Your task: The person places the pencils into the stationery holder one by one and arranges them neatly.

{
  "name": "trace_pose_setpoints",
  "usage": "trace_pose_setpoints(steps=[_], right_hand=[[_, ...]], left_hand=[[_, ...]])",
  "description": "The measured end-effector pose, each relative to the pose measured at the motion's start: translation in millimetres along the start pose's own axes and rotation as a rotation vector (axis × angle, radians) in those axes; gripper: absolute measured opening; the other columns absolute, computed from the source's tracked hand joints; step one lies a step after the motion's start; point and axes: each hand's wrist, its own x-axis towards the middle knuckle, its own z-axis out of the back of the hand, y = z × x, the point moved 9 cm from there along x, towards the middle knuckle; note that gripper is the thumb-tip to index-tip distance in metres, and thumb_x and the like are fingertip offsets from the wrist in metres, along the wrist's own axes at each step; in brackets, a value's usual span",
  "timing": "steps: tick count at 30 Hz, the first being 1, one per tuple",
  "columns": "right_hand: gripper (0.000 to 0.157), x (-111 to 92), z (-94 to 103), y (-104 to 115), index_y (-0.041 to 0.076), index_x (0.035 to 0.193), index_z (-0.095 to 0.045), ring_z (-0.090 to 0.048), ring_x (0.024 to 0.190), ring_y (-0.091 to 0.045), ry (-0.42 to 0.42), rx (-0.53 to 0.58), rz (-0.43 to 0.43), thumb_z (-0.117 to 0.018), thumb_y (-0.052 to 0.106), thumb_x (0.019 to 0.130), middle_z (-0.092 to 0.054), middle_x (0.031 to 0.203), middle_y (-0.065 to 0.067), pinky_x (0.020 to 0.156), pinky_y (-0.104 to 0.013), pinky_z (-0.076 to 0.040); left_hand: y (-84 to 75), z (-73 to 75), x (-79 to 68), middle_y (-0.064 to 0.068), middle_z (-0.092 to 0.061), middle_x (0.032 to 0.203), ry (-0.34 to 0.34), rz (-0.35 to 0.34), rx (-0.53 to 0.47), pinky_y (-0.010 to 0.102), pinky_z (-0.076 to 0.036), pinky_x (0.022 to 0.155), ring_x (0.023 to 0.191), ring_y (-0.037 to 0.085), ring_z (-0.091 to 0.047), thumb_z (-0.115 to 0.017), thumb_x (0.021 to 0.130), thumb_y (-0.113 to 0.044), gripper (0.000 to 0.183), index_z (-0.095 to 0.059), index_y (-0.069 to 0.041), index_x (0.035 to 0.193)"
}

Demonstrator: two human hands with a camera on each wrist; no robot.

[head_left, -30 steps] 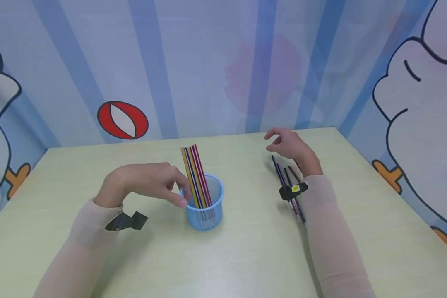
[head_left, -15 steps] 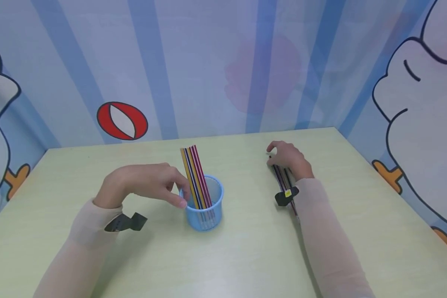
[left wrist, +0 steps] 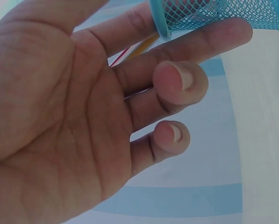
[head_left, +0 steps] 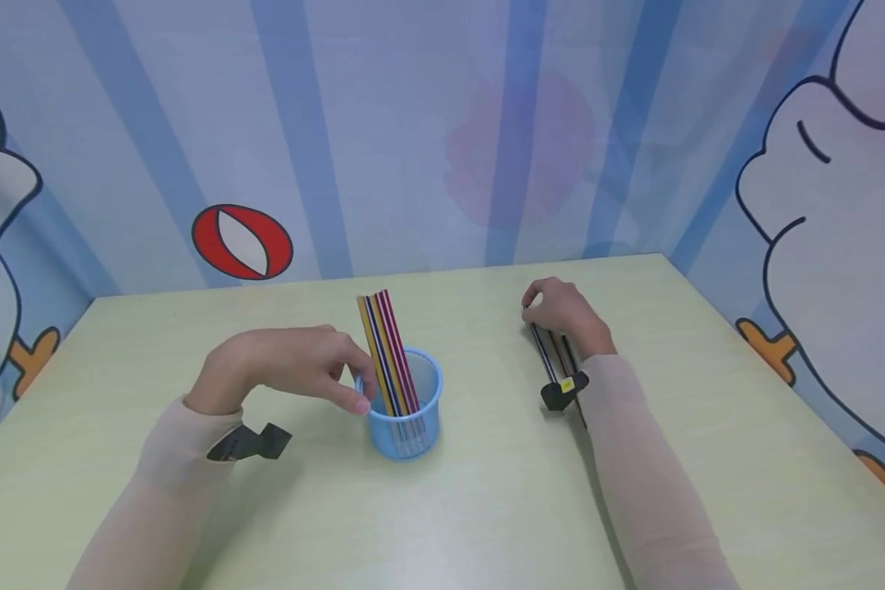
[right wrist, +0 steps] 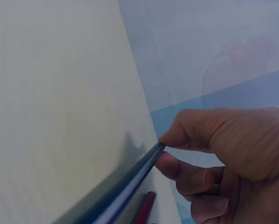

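In the head view a blue mesh pen cup stands left of the middle of the table, with several yellow, dark blue and crimson pencils leaning left in it. My left hand holds the cup's left rim between thumb and fingers; the left wrist view shows the rim against the fingers. At the right, my right hand pinches the far end of a dark pencil between thumb and index finger. More pencils lie beneath that hand and wrist, partly hidden. A red-ended pencil shows below the pinched one.
The pale table reaches back to a blue striped backdrop with a red ball print on it. Printed side panels border the table at left and right.
My right hand has come down to the pencils and now pinches the end of one, its near end shifted slightly left. The left hand and the cup have stayed in place.
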Motion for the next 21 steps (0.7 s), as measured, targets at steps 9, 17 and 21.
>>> trace_pose_setpoints(steps=[9,17,21], right_hand=[[0.026,-7,17.4,27,0.011,0.122,-0.06,-0.053,0.078,-0.027,-0.017,0.191,0.124,-0.058,0.017,0.096,-0.065,0.106,-0.014,0.066,-0.037,-0.04],[0.025,-30,47.5,69,0.013,0.122,-0.058,-0.055,0.084,-0.027,-0.135,0.344,0.257,-0.058,0.015,0.097,-0.064,0.101,-0.015,0.072,-0.039,-0.042],[0.027,-44,62.3,87,0.014,0.122,-0.057,-0.056,0.086,-0.027,-0.196,0.413,0.329,-0.061,0.017,0.096,-0.063,0.1,-0.013,0.073,-0.039,-0.043]], left_hand=[[0.9,-1.4,1.3,-0.011,-0.067,0.095,0.002,0.0,0.005,0.032,-0.049,0.071,0.081,0.013,-0.058,-0.072,0.093,-0.033,0.018,-0.073,-0.02,0.104],[-0.3,-1.6,0.3,-0.011,-0.067,0.095,0.005,-0.005,-0.003,0.032,-0.049,0.072,0.084,0.017,-0.059,-0.072,0.093,-0.033,0.018,-0.073,-0.02,0.105],[0.0,-1.5,0.3,-0.011,-0.067,0.096,0.004,-0.006,0.002,0.032,-0.049,0.072,0.083,0.017,-0.059,-0.072,0.093,-0.033,0.017,-0.073,-0.02,0.104]])
